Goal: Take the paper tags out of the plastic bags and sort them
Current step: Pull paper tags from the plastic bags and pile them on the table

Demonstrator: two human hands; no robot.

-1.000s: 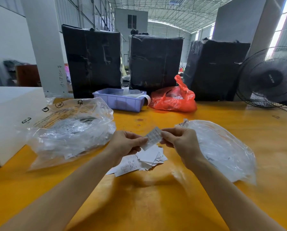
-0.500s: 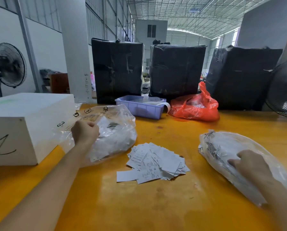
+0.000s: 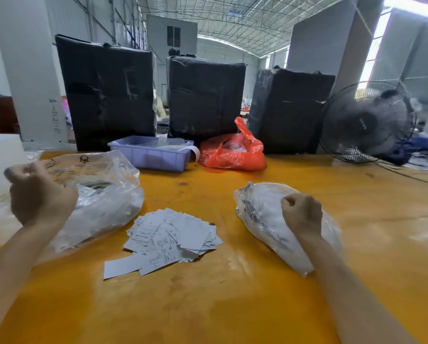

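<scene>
Looking down from the head camera, the only view here, a pile of paper tags (image 3: 169, 240) is lying loose on the yellow table (image 3: 233, 306), right between the two arms; so some of the job is done already, because these tags are out of their bags; they are lying every which way, overlapping, so I am guessing the sorting is hardly started.

The left hand (image 3: 40, 194) is hanging in the air over the left plastic bag (image 3: 103, 194); its fingers are curled in and it is blurry; something small and pale is maybe showing at the fingertips, but I cannot tell if it is pinching anything.

The right hand (image 3: 301, 214) is sitting on top of the right plastic bag (image 3: 262, 214) with fingers curled, and it is looking like it is pinching the thin plastic there, though I am not sure how tight.

Both bags are looking puffy and full; white things are showing inside, so I am thinking lots of tags are waiting to come out; the big part of the job is probably left.

Farther back, a purple tray (image 3: 151, 157) and a red bag (image 3: 233, 152) are sitting in front of three black wrapped bundles (image 3: 205, 98); a fan (image 3: 367, 122) is standing at the right.
</scene>
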